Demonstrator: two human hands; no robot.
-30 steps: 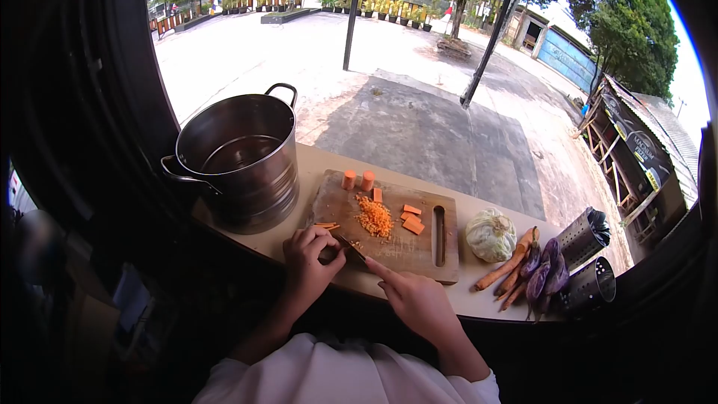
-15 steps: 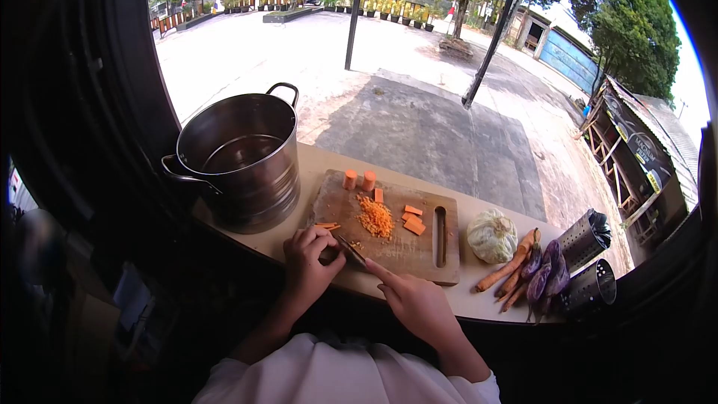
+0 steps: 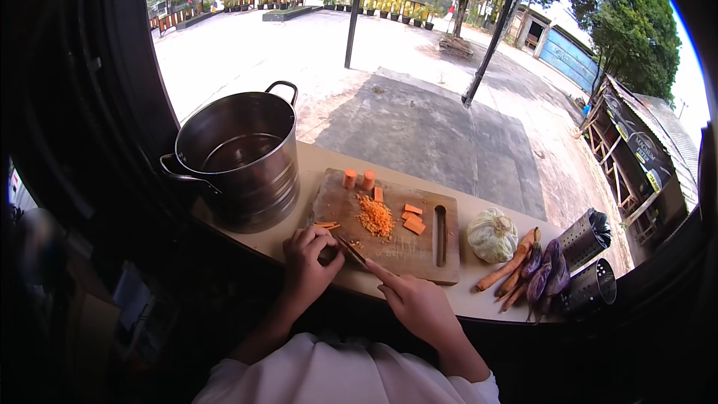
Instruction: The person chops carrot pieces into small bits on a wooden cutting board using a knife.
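A wooden cutting board (image 3: 404,254) lies on the counter, with a heap of finely diced carrot (image 3: 375,217) near its middle. My right hand (image 3: 415,301) is closed on a knife (image 3: 353,251), its blade reaching toward my left fingertips. At the board's left edge my left hand (image 3: 310,258) has its fingers bent together; what they press on is too small to make out. Thin carrot strips (image 3: 327,225) lie just beyond them. Two upright carrot chunks (image 3: 359,179) stand at the far edge, and flat carrot slices (image 3: 413,219) lie left of the handle slot.
A large metal pot (image 3: 258,179) stands left of the board. To the right are a cabbage (image 3: 491,236), whole carrots (image 3: 511,269), purple eggplants (image 3: 548,273) and two perforated metal holders (image 3: 591,284). The counter (image 3: 467,303) has a front edge near my forearms.
The knife and my right hand have shifted very slightly. A red motorbike seen in the background half a second ago is out of sight.
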